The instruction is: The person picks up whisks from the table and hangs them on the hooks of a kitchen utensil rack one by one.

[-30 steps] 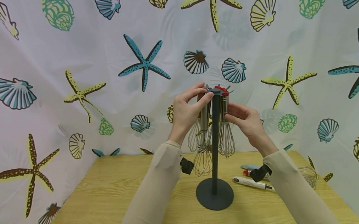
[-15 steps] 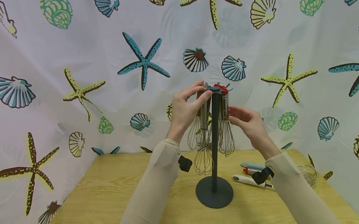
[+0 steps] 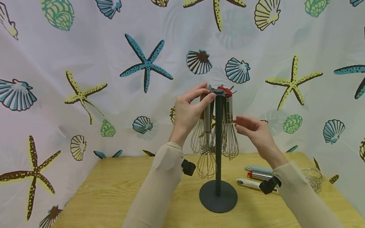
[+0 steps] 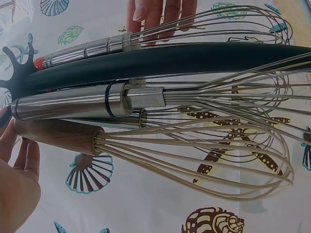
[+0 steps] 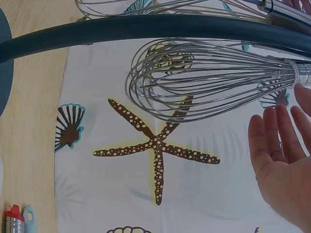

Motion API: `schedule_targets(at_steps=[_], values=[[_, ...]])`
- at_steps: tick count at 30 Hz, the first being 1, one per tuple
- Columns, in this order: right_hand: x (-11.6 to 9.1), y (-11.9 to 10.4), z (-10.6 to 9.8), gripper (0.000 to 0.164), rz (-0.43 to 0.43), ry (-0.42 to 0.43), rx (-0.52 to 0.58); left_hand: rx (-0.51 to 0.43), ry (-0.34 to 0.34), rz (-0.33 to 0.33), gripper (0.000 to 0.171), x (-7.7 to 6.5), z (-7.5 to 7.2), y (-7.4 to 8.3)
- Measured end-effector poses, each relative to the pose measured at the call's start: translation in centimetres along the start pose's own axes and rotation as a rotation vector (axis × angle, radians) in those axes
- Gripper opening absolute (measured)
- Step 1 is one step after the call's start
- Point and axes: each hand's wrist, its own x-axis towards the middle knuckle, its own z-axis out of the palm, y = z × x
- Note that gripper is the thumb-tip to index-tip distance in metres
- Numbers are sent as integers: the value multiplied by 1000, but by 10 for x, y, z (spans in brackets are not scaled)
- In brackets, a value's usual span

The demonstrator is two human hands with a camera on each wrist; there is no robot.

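A dark whisk stand [image 3: 218, 150] with a round base stands upright, several whisks hanging from its hooked top. My left hand [image 3: 187, 110] pinches the stand's top between thumb and fingers. Beside those fingers in the left wrist view hang a wooden-handled whisk [image 4: 58, 136] and a steel-handled whisk [image 4: 68, 101] with black rings. On the right hangs a steel whisk with a red top [image 3: 229, 111]. My right hand [image 3: 256, 133] is just right of it, fingers relaxed and holding nothing. The right wrist view shows its wire loops [image 5: 209, 82] above the fingers.
On the wooden table [image 3: 127, 191], right of the base, lie a white handle [image 3: 248, 183], a silver handle with a red end [image 3: 260, 175] and a light blue handle [image 3: 259, 168]. Whisk wires [image 3: 313, 178] show past the right sleeve. A shell-and-starfish patterned curtain [image 3: 161, 18] surrounds the table.
My right hand has come off the red-topped whisk's handle and moved down and to the right. That whisk hangs on the stand. My left hand stays at the stand's top.
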Motion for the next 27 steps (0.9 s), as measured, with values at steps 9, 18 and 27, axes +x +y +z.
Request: schedule_targets(at_steps=[9, 18, 27], values=[[-9, 13, -5, 52, 48, -12, -5, 27, 18, -3, 29, -2, 0, 0], [-19, 33, -12, 49, 60, -15, -14, 38, 37, -2, 33, -3, 1, 2], [-29, 52, -23, 51, 106, 18, -36, 60, 47, -11, 35, -4, 2, 3]])
